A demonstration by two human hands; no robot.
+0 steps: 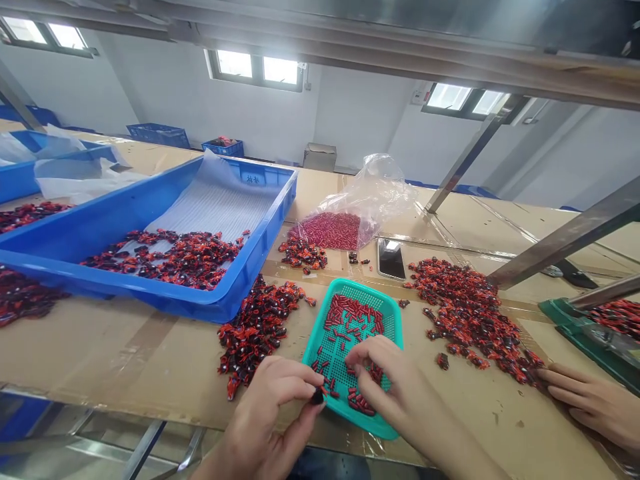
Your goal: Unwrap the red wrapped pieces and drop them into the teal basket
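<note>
Two hands meet over the near edge of a small teal mesh basket that sits on the cardboard-covered table. Our left hand pinches a small black piece between thumb and forefinger, just at the basket's near-left rim. Our right hand reaches into the basket with fingers curled narrowly over the red sleeves scattered on the mesh; whether it has one between the fingertips we cannot tell.

Just left of the basket lies a pile of red-and-black parts, and to its right a larger spread of the same parts. Beyond the basket a clear plastic bag holds more red sleeves, with a dark phone lying flat beside it. A big blue crate stands to the left with more parts on a white liner. At the far right another person's hand rests on the table near the larger spread.
</note>
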